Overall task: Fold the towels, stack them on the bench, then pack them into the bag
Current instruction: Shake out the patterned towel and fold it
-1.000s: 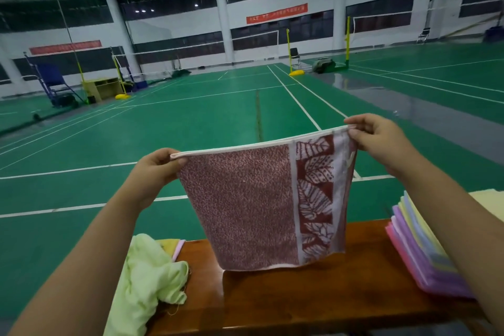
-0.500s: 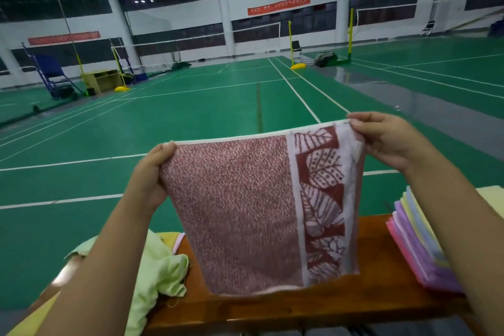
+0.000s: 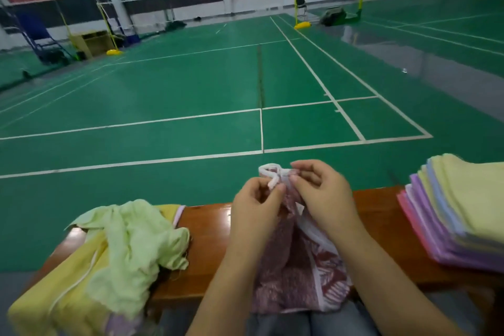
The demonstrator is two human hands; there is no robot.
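A red patterned towel [image 3: 297, 275] with a white leaf border hangs folded in half over the wooden bench [image 3: 207, 237]. Its top corners are gathered together above the bench. My left hand [image 3: 253, 199] pinches the white hem from the left. My right hand [image 3: 321, 188] pinches the same bunched corners from the right, and the two hands nearly touch. A stack of folded towels [image 3: 458, 210], yellow on top with purple and pink below, lies on the bench at the right.
A crumpled light-green towel [image 3: 131, 243] lies on a yellow bag or cloth [image 3: 62, 289] at the bench's left end. Beyond the bench stretches a green badminton court with white lines, net posts and an umpire chair far off.
My hands have come together from holding the red towel spread wide, so the towel is folded in half and lower. The view has tilted downward.
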